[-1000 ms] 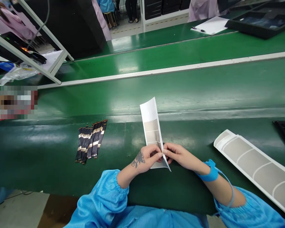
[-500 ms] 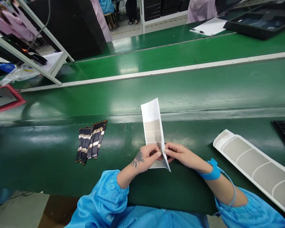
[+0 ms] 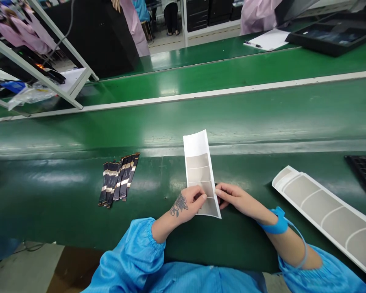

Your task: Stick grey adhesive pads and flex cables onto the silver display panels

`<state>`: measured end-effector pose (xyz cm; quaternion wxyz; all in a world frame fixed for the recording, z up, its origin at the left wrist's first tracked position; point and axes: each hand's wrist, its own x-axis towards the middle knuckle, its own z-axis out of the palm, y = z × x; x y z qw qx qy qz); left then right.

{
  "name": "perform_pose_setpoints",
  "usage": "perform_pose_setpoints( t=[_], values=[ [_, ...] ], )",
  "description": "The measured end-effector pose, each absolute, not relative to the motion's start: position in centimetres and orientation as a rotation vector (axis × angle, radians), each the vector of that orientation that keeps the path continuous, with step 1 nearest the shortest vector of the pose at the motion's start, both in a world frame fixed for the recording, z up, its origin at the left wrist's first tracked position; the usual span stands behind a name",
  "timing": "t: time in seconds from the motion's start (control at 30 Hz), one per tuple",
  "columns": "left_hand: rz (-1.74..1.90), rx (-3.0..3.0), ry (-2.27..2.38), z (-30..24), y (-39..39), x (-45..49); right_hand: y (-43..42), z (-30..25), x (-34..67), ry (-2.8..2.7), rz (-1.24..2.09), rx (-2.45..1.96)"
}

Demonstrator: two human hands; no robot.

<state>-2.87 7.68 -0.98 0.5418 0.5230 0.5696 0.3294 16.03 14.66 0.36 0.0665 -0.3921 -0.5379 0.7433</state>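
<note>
A white backing sheet of grey, rectangular stickers (image 3: 197, 162) stands lengthwise before me, slightly curved. My right hand (image 3: 233, 198) pinches its right edge between thumb and fingers, the fingertips partly behind it. Over the sheet's lower part, my left hand (image 3: 191, 202) is closed, thumb against the curled index finger; whatever is in that pinch is hidden. To the left lies a fanned group of black flat strips with gold bands (image 3: 118, 179), perhaps flex cables. More sticker sheets (image 3: 326, 211) lie in a stack on the right.
A green work surface (image 3: 158, 240) runs across, with a pale rail (image 3: 171, 97) behind it. A black gridded tray (image 3: 364, 171) sits at the right edge. Farther back are a clipboard-like white sheet with a pen (image 3: 270, 40), a black tray (image 3: 332, 38) and people in pink clothing.
The sticker sheet was bent up along its right side and now lies flatter. My right hand has shifted slightly right. A red-framed item at the left has gone out of view.
</note>
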Motion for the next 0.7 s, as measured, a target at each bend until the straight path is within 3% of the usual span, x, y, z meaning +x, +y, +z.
perform_pose_setpoints(
  t=[0.23,0.5,0.7],
  values=[
    [0.82,1.283,1.343,-1.2,7.6,-2.6,14.1,0.9,17.2,-1.777,2.372,-1.104],
    [0.867,1.411,1.396,-0.5,7.2,-2.5,13.6,1.2,17.1,-1.968,2.291,-1.028],
    [0.67,1.373,1.302,0.1,5.7,-1.5,13.6,0.9,17.0,-1.894,2.228,-1.024]
  ],
)
